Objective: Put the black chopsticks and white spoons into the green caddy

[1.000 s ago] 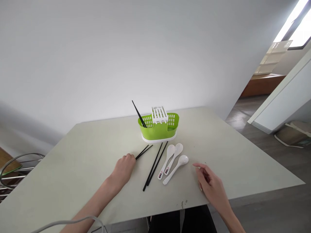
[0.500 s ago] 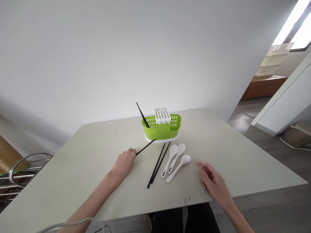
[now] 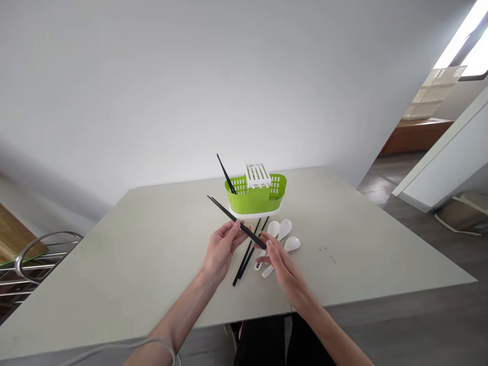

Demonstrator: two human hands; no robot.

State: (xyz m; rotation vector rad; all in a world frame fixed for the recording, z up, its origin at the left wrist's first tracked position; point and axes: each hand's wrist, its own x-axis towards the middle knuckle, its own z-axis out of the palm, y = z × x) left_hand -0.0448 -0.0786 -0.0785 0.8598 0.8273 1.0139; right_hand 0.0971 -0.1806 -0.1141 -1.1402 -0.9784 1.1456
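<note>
A pair of black chopsticks point(image 3: 221, 207) is held above the table, slanting from upper left to lower right. My left hand point(image 3: 222, 247) pinches them near their middle. At their thick lower end, the fingers of my right hand point(image 3: 284, 269) close around them. Below lie two more black chopsticks point(image 3: 244, 262) and three white spoons point(image 3: 293, 244), partly covered by my right hand. Just behind stands a green basket point(image 3: 256, 201) on a white base, with a white slotted rack point(image 3: 258, 175) across its middle. Other black chopsticks point(image 3: 225, 173) lean in its left compartment.
The pale table point(image 3: 160, 264) meets a white wall at the back. A metal rack point(image 3: 49, 259) stands beyond the left edge. A grey cable point(image 3: 122, 346) crosses my left forearm. At far right, a bag-like object point(image 3: 463, 211) rests on the floor.
My left hand has moved right and lifted the chopsticks, turning them to slant the other way. My right hand has come left from the table and taken hold of their thick end.
</note>
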